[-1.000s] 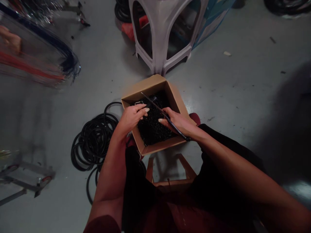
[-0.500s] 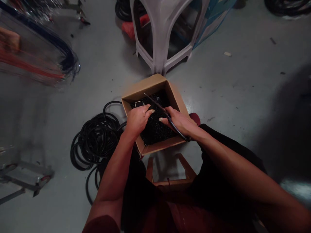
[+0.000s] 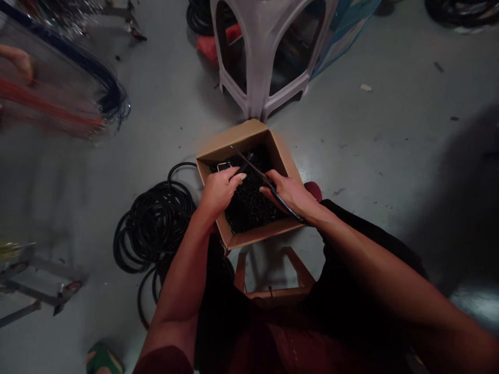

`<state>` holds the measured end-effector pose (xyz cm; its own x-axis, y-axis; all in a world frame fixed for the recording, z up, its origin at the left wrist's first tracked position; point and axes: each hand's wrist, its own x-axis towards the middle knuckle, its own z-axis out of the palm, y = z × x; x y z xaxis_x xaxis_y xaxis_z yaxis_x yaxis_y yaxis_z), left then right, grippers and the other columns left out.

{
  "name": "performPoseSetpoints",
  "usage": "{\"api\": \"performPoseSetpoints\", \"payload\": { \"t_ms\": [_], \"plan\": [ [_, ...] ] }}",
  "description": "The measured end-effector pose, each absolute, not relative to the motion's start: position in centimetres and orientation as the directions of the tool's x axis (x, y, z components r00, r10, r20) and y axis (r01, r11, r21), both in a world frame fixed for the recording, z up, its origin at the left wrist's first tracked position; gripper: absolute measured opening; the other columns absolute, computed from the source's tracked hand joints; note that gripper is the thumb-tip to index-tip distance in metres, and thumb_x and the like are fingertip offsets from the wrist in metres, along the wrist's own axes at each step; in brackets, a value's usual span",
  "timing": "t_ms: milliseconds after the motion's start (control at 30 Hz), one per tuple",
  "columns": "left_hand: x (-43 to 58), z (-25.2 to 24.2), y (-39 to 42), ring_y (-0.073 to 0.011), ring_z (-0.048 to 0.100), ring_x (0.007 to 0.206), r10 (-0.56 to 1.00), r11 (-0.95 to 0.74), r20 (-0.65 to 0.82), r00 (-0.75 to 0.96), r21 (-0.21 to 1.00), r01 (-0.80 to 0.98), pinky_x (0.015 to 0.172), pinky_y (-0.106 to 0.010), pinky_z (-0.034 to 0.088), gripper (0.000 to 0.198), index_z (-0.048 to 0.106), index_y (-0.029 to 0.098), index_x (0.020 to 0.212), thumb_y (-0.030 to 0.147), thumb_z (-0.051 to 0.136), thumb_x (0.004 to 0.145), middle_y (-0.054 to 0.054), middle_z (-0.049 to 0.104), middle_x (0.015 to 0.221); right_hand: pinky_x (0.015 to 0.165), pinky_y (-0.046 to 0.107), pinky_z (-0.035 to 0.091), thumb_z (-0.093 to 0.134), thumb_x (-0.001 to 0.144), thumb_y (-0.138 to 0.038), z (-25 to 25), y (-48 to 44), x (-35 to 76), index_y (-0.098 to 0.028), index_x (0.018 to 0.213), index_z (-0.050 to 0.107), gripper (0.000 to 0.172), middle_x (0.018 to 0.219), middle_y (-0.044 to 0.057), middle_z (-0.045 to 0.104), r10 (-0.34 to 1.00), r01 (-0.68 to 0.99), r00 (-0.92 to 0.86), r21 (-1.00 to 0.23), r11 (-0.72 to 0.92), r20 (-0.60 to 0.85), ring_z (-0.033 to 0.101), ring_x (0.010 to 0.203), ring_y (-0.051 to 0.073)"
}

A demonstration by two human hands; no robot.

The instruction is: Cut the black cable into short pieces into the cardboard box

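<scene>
Over an open cardboard box [image 3: 230,146] of small black pieces [image 3: 253,202], both my hands work close together. My right hand [image 3: 288,191] is closed on a black cable [image 3: 281,201], which slants from its thin, bare-looking tip at the upper left down past my wrist. On the box's left side, my left hand [image 3: 219,191] has its fingers curled and thumb pressed in. A dark piece [image 3: 245,165] pokes out by that thumb, near the cable, too dark to name. Beside the left fingers a pale-rimmed rectangular thing [image 3: 224,166] shows in the box.
A coil of black cable [image 3: 156,223] lies on the floor left of the box. Ahead stands a grey plastic stool [image 3: 257,62] beside a blue box [image 3: 345,36]. Blue wires [image 3: 105,93] hang at the left, near another person's hand [image 3: 19,62]. A green shoe [image 3: 103,359] is at lower left.
My right thumb has drawn in slightly towards the cable, and my left hand has shifted a little left. A green-shod foot has come into view at lower left. The other person's hand has moved.
</scene>
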<state>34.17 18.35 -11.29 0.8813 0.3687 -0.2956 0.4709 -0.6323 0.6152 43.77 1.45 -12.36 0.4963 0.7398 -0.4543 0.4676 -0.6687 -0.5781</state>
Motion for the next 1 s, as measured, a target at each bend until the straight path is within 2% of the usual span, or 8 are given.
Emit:
{"api": "performPoseSetpoints", "payload": {
  "t_ms": [100,267,500,733,1000],
  "plan": [
    [34.2,-11.4,18.3,-0.0182,0.063,0.075,0.370,-0.595,-0.316,0.873,0.642,0.484,0.068,-0.028,0.043,0.032,0.069,0.016,0.095,0.036,0.045,0.089,-0.005,0.071,0.085,0.063,0.030,0.034,0.041,0.090,-0.043,-12.5,1.4,43.9,-0.018,0.114,0.050,0.037,0.095,0.012,0.066,0.739,0.458,0.491,-0.585,-0.669,-0.461,0.060,0.082,0.026],
    [34.1,-11.9,18.2,-0.0194,0.063,0.090,0.411,-0.527,-0.274,0.869,0.707,0.473,0.078,-0.030,0.047,0.032,0.062,0.017,0.109,0.033,0.056,0.082,-0.007,0.069,0.102,0.062,0.029,0.034,0.043,0.089,-0.043,-12.6,1.4,44.0,-0.018,0.114,0.051,0.036,0.095,0.012,0.066,0.740,0.431,0.501,-0.612,-0.663,-0.449,0.060,0.080,0.025],
    [34.3,-11.4,18.2,-0.0161,0.060,0.079,0.442,-0.507,-0.260,0.859,0.717,0.478,0.073,-0.028,0.045,0.023,0.064,0.017,0.096,0.030,0.052,0.082,-0.003,0.068,0.086,0.060,0.028,0.034,0.044,0.088,-0.044,-12.2,1.3,43.9,-0.020,0.105,0.052,0.030,0.082,0.006,0.063,0.744,0.357,0.482,-0.671,-0.650,-0.464,0.057,0.072,0.021],
    [34.4,-11.3,18.3,-0.0134,0.058,0.073,0.458,-0.472,-0.269,0.847,0.734,0.489,0.070,-0.026,0.043,0.023,0.066,0.016,0.096,0.030,0.054,0.081,-0.002,0.068,0.085,0.061,0.028,0.036,0.045,0.087,-0.043,-13.0,1.3,43.5,-0.020,0.097,0.051,0.026,0.075,0.004,0.059,0.779,0.285,0.473,-0.764,-0.578,-0.412,0.054,0.068,0.018],
    [34.3,-10.8,18.5,-0.0119,0.059,0.067,0.450,-0.425,-0.309,0.838,0.751,0.505,0.068,-0.024,0.046,0.027,0.067,0.015,0.098,0.031,0.053,0.082,-0.002,0.068,0.082,0.060,0.028,0.035,0.046,0.086,-0.042,-12.7,1.4,43.2,-0.020,0.091,0.051,0.024,0.071,0.002,0.058,0.772,0.268,0.487,-0.772,-0.576,-0.407,0.052,0.063,0.016]
  ]
}}
